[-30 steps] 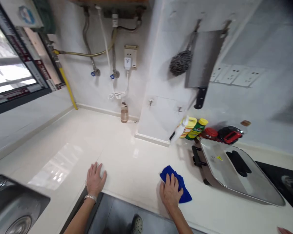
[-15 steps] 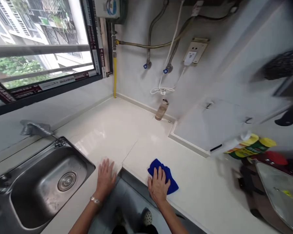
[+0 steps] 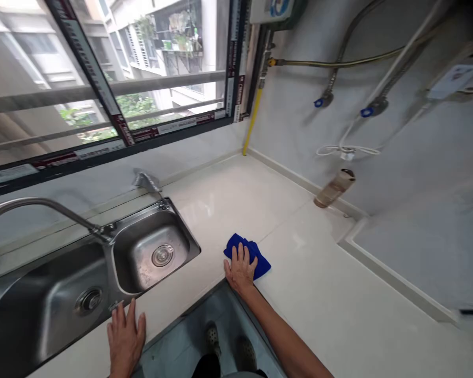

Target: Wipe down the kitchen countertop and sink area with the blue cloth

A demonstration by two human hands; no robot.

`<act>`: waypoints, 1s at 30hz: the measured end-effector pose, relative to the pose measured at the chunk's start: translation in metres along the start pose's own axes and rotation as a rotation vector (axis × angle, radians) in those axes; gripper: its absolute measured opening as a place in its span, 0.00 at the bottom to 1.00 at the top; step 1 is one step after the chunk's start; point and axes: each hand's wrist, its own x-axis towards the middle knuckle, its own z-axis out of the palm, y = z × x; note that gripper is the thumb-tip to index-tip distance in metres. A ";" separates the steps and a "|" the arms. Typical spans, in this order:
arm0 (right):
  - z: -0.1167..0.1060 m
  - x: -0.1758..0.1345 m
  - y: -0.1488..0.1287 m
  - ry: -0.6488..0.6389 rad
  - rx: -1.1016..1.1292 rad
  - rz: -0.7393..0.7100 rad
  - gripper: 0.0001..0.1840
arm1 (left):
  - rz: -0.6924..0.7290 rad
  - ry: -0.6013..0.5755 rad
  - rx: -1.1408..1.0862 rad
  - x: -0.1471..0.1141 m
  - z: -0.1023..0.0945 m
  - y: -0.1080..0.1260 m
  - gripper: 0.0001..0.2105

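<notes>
A folded blue cloth [image 3: 263,266] lies on the pale countertop [image 3: 299,262], close to the inner corner of its front edge. My right hand [image 3: 241,268] presses on the cloth, fingers curved over it and the thumb out to the left. Some of the cloth is hidden under the hand. My left hand [image 3: 125,333] rests on the counter strip in front of the double steel sink [image 3: 112,262]. Its fingers are spread, with nothing in them, and the tips are near the sink's front rim.
A curved faucet [image 3: 55,207] stands behind the sink, and a grey plastic-wrapped thing [image 3: 146,181] by the wall. In the back corner a yellow pipe [image 3: 252,121] rises. A brown translucent bottle-like cylinder [image 3: 334,189] leans near the right wall, below hoses and valves [image 3: 323,101].
The view has turned left, bringing in the faucet and second basin. My right hand and the cloth have shifted left to the counter's inner corner. My left hand has moved left along the sink front.
</notes>
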 end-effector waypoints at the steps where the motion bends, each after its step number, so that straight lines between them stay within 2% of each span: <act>1: 0.002 0.001 -0.012 -0.023 0.026 -0.038 0.33 | -0.070 0.012 0.010 -0.006 -0.006 -0.012 0.33; 4: 0.008 -0.012 -0.053 -0.124 0.134 -0.228 0.33 | -0.214 0.025 -0.002 -0.018 -0.020 -0.030 0.36; 7: 0.014 -0.037 -0.089 -0.176 0.241 -0.515 0.32 | -0.345 0.050 -0.029 -0.018 -0.024 -0.023 0.38; 9: 0.018 -0.050 -0.100 -0.158 0.288 -0.705 0.31 | -0.408 0.081 -0.008 -0.015 -0.024 -0.012 0.38; 12: 0.023 -0.050 -0.092 -0.139 0.319 -0.879 0.27 | -0.415 0.103 0.049 -0.011 -0.025 0.000 0.36; 15: 0.025 -0.034 -0.062 -0.137 0.317 -0.975 0.25 | -0.420 0.099 0.091 -0.009 -0.027 0.004 0.34; 20: 0.019 -0.008 0.000 -0.104 0.291 -1.007 0.24 | -0.458 0.094 0.122 -0.010 -0.028 0.006 0.31; 22: 0.016 -0.004 0.021 -0.083 0.279 -0.968 0.25 | -0.453 0.102 0.114 -0.012 -0.029 0.009 0.30; 24: 0.016 -0.006 0.039 -0.006 0.196 -0.884 0.25 | -0.442 0.123 0.092 -0.013 -0.030 0.011 0.30; 27: 0.019 -0.014 0.056 0.047 0.091 -0.808 0.28 | -0.434 0.149 0.064 -0.015 -0.028 0.010 0.29; 30: 0.023 -0.026 0.061 0.053 0.038 -0.758 0.30 | -0.436 0.155 0.067 -0.017 -0.022 0.006 0.29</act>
